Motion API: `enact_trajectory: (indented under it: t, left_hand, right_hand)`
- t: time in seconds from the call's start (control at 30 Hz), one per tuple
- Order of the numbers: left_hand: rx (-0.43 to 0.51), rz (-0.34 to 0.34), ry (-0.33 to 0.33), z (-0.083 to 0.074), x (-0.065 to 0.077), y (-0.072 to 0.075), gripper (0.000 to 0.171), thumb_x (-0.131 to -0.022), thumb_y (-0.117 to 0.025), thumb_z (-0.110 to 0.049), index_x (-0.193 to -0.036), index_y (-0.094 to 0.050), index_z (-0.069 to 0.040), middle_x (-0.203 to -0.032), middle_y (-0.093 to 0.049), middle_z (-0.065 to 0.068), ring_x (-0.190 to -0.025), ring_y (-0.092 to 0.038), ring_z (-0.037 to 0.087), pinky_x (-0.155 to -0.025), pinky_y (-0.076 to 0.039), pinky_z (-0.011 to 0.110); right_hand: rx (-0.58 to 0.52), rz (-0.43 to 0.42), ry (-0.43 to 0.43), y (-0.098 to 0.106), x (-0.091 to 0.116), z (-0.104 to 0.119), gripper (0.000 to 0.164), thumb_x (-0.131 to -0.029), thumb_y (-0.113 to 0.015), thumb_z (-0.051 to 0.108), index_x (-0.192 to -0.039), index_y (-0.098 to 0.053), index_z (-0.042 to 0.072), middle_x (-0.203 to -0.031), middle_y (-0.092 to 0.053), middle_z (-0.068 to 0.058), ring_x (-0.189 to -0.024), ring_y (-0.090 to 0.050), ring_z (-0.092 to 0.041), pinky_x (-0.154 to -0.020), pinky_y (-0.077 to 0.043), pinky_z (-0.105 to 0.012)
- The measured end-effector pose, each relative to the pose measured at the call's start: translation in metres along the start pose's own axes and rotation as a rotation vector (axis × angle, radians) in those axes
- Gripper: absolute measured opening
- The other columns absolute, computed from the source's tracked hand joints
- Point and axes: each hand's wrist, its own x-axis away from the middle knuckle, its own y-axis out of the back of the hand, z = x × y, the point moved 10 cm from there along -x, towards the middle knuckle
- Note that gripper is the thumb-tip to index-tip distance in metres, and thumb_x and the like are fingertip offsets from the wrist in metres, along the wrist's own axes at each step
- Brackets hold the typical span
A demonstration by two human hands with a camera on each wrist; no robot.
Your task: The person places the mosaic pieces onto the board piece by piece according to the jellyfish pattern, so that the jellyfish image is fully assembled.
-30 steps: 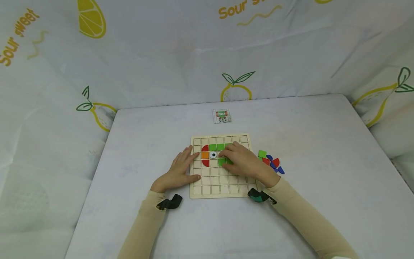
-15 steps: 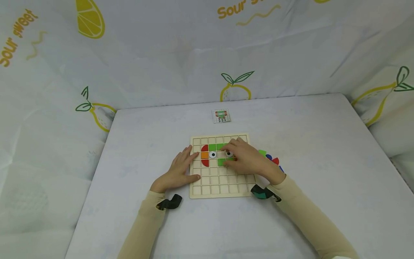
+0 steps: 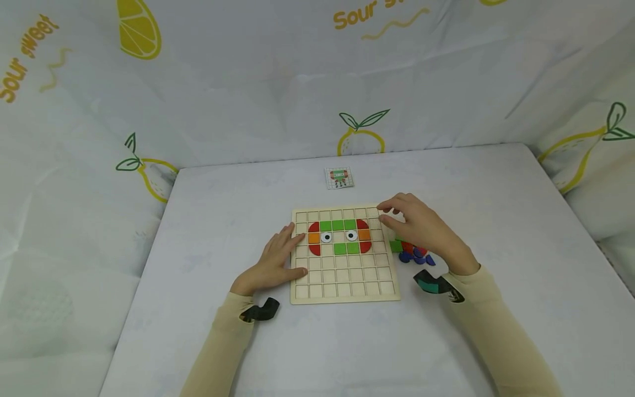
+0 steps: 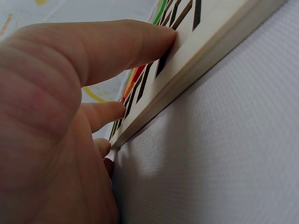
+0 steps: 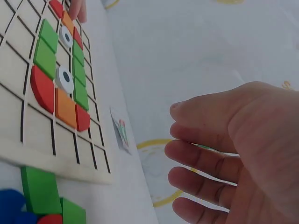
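A light wooden grid board [image 3: 342,289] lies flat on the table. On it, red rounded corner pieces [image 3: 314,226] and orange squares [image 3: 364,235] flank two eye pieces [image 3: 351,235], with rows of green squares [image 3: 338,225] above and below the eyes. My left hand [image 3: 270,270] rests on the board's left edge, its thumb [image 4: 140,42] extended along the frame in the left wrist view. Over the board's upper right edge hovers my right hand [image 3: 421,223], thumb and fingers apart and loosely bent. Nothing is between them in the right wrist view.
Beneath the right hand, beside the board, lies a loose pile with green squares [image 3: 396,246], red pieces and several blue pieces [image 3: 405,257]. A small picture card [image 3: 339,178] lies beyond the board. White lemon-printed cloth [image 3: 278,82] hangs behind the table.
The right hand has lifted off the eye pieces and moved right, beyond the board's edge, uncovering the right-hand eye and the red and orange pieces. The left hand stays put.
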Motion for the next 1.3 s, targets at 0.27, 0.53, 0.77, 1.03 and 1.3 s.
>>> enact_trajectory:
  t: [0.27, 0.53, 0.77, 1.03, 1.3]
  left_hand:
    - [-0.002, -0.003, -0.007, 0.000, 0.000, 0.000, 0.088, -0.090, -0.069, -0.034, -0.162, -0.024, -0.011, -0.173, 0.006, 0.010, -0.160, 0.007, 0.030, -0.129, 0.002, 0.052]
    - [0.003, -0.002, -0.002, 0.002, 0.000, -0.001, 0.089, -0.090, -0.069, -0.035, -0.162, -0.023, -0.012, -0.173, 0.007, 0.007, -0.160, 0.008, 0.028, -0.129, 0.003, 0.052]
    - [0.014, -0.005, -0.003, 0.001, 0.001, -0.001, 0.088, -0.090, -0.069, -0.035, -0.162, -0.024, -0.012, -0.173, 0.006, 0.007, -0.160, 0.008, 0.028, -0.129, 0.003, 0.053]
    - [0.011, -0.005, -0.005, 0.000, 0.000, 0.000, 0.088, -0.090, -0.069, -0.035, -0.162, -0.024, -0.013, -0.173, 0.006, 0.007, -0.160, 0.008, 0.027, -0.129, 0.003, 0.053]
    - [0.011, -0.004, -0.008, 0.000, 0.000, 0.000, 0.089, -0.090, -0.069, -0.034, -0.162, -0.023, -0.012, -0.173, 0.006, 0.008, -0.160, 0.008, 0.029, -0.129, 0.003, 0.053]
  right_hand:
    - [0.042, 0.027, -0.124, 0.008, 0.014, -0.034, 0.037, -0.101, -0.061, 0.026, -0.131, -0.064, 0.004, -0.126, -0.062, -0.016, -0.117, -0.053, -0.034, -0.091, -0.055, -0.052]
    - [0.090, 0.077, -0.177, 0.000, 0.020, -0.050, 0.038, -0.101, -0.062, 0.028, -0.131, -0.066, 0.004, -0.124, -0.064, -0.017, -0.117, -0.054, -0.035, -0.089, -0.056, -0.052]
    - [0.136, 0.083, -0.163, -0.010, 0.022, -0.059, 0.037, -0.099, -0.063, 0.026, -0.127, -0.068, 0.001, -0.120, -0.065, -0.018, -0.113, -0.056, -0.035, -0.092, -0.055, -0.055]
    - [0.261, 0.092, -0.152, -0.022, 0.024, -0.062, 0.036, -0.094, -0.070, 0.028, -0.119, -0.072, 0.002, -0.120, -0.066, -0.017, -0.109, -0.061, -0.032, -0.087, -0.057, -0.053]
    - [0.266, 0.080, -0.146, -0.023, 0.024, -0.057, 0.031, -0.093, -0.073, 0.023, -0.116, -0.071, 0.002, -0.114, -0.068, -0.015, -0.104, -0.062, -0.030, -0.085, -0.058, -0.052]
